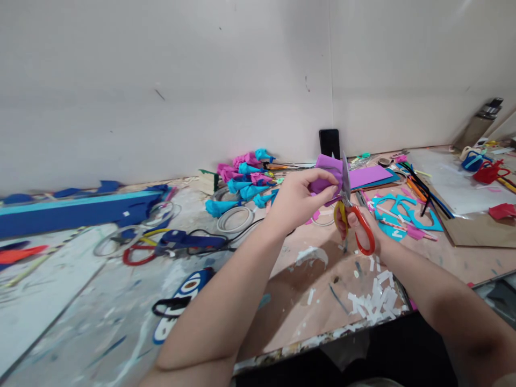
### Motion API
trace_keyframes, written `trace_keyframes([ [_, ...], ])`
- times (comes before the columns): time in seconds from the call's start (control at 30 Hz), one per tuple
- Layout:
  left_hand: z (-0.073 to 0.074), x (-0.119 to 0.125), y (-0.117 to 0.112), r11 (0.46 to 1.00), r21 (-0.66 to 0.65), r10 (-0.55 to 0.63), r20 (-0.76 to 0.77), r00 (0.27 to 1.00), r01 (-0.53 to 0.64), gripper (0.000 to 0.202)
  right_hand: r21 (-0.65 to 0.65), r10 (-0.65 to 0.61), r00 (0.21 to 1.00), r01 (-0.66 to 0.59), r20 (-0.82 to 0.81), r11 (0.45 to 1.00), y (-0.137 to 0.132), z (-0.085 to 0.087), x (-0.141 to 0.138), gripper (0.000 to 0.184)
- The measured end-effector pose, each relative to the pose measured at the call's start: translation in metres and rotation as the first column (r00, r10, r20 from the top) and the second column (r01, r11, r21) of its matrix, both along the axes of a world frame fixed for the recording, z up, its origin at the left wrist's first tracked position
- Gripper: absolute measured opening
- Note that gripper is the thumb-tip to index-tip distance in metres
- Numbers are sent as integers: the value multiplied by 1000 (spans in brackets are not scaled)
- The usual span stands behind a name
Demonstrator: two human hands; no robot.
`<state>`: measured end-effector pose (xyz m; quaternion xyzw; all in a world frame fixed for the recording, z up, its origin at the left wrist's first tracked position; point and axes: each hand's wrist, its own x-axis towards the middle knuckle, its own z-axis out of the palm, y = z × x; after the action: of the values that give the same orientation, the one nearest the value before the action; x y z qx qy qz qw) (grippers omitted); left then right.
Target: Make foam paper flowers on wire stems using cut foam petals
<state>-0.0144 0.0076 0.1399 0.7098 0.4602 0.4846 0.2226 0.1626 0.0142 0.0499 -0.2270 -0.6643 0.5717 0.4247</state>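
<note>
Purple foam sheet (327, 163) is pinched in my left hand (303, 194), held up above the worktable. My right hand (358, 221) grips a pair of scissors (366, 236) with red and yellow handles. The blades point upward at the right edge of the purple sheet; whether they are parted is hard to make out. Behind my hands, a flat purple sheet (371, 176) lies on top of blue ones. Left of my left hand are several pink and blue foam flowers (242, 174).
Blue foam offcuts (397, 209) lie to the right, white paper scraps (381, 295) near the front edge. A black phone (329, 143) leans on the wall. A blue hot glue gun (181, 242), a tape roll (235, 219) and a long blue strip (80, 211) are on the left.
</note>
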Motion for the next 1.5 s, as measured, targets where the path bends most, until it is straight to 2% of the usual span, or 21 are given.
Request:
trace_keyframes([
  [0.43,6,-6,0,1000,-14,10,-26,1000,-10,13,-112,-35,998,41,59,993,-4,11,0,72],
  [0.73,8,-8,-2,1000,-12,8,-33,999,-8,14,-38,-60,994,64,95,997,3,-5,4,67],
  [1.5,16,-22,-3,998,-54,-23,-71,997,19,18,-50,-100,977,112,190,992,-3,8,4,68],
])
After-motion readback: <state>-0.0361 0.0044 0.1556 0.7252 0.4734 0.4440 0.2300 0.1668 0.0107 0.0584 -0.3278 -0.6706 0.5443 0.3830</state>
